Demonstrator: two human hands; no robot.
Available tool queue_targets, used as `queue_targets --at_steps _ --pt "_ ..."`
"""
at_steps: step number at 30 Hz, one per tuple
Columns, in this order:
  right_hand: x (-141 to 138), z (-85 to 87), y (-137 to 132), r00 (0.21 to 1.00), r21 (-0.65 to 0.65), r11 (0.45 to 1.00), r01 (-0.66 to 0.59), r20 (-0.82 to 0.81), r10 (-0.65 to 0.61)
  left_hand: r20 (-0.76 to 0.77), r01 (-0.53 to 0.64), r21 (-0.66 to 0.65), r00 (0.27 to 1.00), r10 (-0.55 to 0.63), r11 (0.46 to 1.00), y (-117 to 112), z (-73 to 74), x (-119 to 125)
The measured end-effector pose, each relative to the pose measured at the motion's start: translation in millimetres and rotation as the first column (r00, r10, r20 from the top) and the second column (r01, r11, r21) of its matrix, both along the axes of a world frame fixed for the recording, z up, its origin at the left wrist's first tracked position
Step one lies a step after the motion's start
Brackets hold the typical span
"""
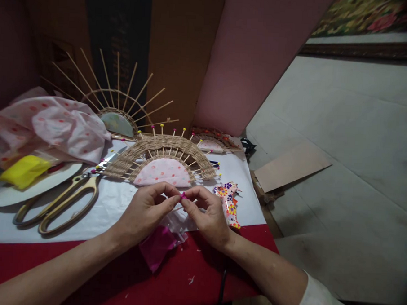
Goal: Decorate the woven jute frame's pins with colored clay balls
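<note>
Between the fingertips of both hands is a small piece of magenta modelling clay (pixel 183 195). My left hand (pixel 150 206) pinches it from one side, and my right hand (pixel 209 213) grips it from the other. Just below them lies a clear bag with a larger magenta lump (pixel 157 249) in it. Behind my hands rests a half-round woven fan (pixel 163 144) with sticks tipped by pink and yellow beads. Its inner half-circle (pixel 164 172) is covered in pink dotted cloth. A thin pale stick shows partly under my fingers.
Large scissors (pixel 69 200) lie at the left, near a yellow clay packet (pixel 24 171) and crumpled dotted cloth (pixel 66 124). An unfinished stick fan (pixel 119 122) leans against a cardboard box (pixel 181 48). A flowered glue gun-like object (pixel 230 205) sits beside my right hand, near the table's right edge.
</note>
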State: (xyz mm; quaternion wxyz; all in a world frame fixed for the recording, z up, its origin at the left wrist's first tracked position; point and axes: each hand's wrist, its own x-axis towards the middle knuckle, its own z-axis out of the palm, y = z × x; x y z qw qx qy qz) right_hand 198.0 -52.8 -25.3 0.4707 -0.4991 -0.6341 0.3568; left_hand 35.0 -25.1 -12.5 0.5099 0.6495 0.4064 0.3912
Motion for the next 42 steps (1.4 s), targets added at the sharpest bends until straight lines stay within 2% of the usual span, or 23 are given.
queue_targets --at_steps 7,13,20,23,27,32,36,42 --pt "-0.4 -1.3 1.1 0.98 -0.137 0.99 -0.044 -0.2 0.016 0.018 -0.01 0.032 1.0 0.009 0.999 2.7 -6.0 -0.2" --pt "0.6 2.0 3.3 0.939 -0.177 0.977 -0.119 -0.341 0.053 0.095 -0.016 0.185 0.995 -0.001 0.983 2.7 -6.6 0.8" --pt "0.2 2.7 4.4 0.891 -0.223 0.952 -0.212 -0.443 0.095 -0.002 -0.017 0.356 1.0 0.019 0.934 2.6 -8.7 -1.5" --pt "0.3 2.5 4.4 0.892 -0.224 0.953 -0.205 -0.443 0.088 -0.008 -0.021 0.312 1.0 0.025 0.95 2.1 -8.2 -2.1" --pt "1.4 1.1 4.4 0.903 -0.201 0.966 -0.165 -0.425 0.066 -0.041 -0.083 0.217 0.995 0.094 0.973 0.4 -4.4 -2.0" --pt "0.1 1.0 1.8 0.951 -0.158 0.981 -0.108 -0.304 0.056 -0.083 -0.011 0.106 0.996 0.02 0.994 -2.0 -0.7 -1.2" --pt "-0.8 1.1 0.4 0.974 -0.151 0.985 -0.079 -0.223 0.044 -0.06 -0.009 0.077 0.998 0.014 0.997 -2.1 -0.7 -0.7" --pt "-0.3 1.4 0.8 0.967 -0.15 0.985 -0.085 -0.25 0.046 0.008 -0.035 0.056 0.999 0.035 0.998 -0.7 -4.4 -1.3"
